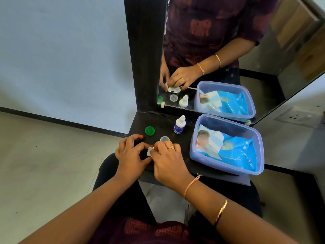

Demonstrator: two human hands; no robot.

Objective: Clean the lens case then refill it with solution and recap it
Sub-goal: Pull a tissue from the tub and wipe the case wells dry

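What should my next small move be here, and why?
Probably work the white wipe into the case wells: left hand and right hand pinch it together over the mostly hidden lens case, while green cap and clear cap lie off and the solution bottle stands untouched on the shelf.

Black shelf (pixel 162 123) sitting under a mirror (pixel 281 76)
A pale blue wall (pixel 61 55) is meeting the beige floor (pixel 40 164) along a dark skirting (pixel 58 120); the mirror's black frame (pixel 144 59) is rising from the shelf.
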